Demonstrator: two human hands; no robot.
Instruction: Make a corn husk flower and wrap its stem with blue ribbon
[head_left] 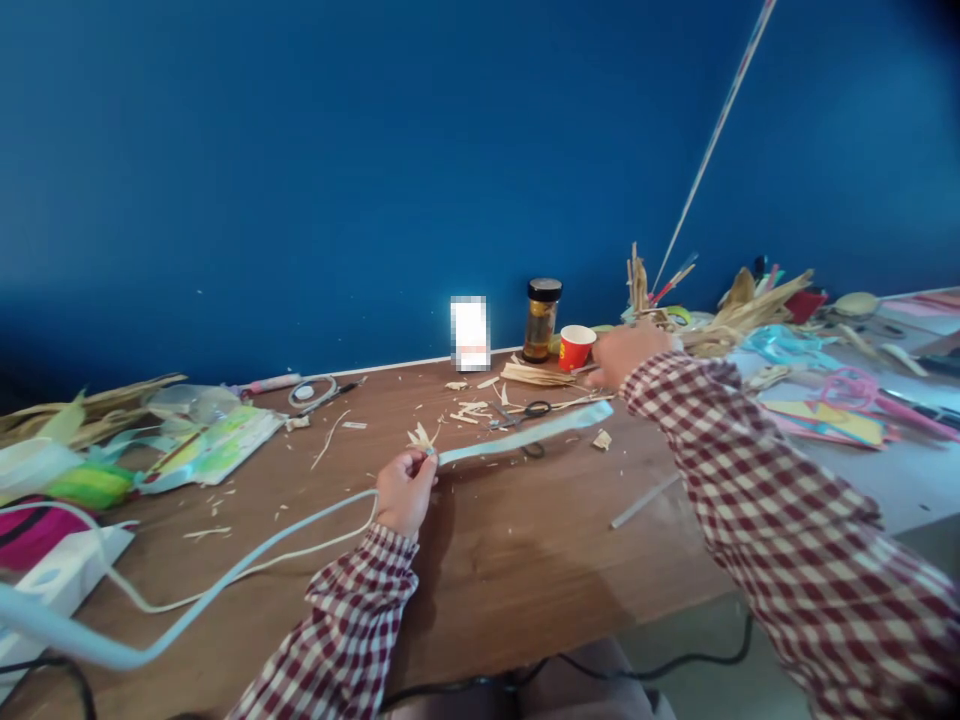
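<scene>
My left hand is closed in a pinch over the table. Its fingertips hold a small husk flower with pale, pointed petals. A light blue ribbon runs from the same fingertips out to the right, its end free above the tabletop. Farther back, my right hand is at the right of a red paper cup, fingers curled downward. Whatever those fingers grip is hidden. Below and left of it lie dry husk strips and dark-handled scissors.
A dark-lidded jar stands against the blue wall. Dried husks, coloured paper and pink scissors crowd the right. On the left are a power strip, a white cable and ribbons. Husk scraps dot the brown tabletop.
</scene>
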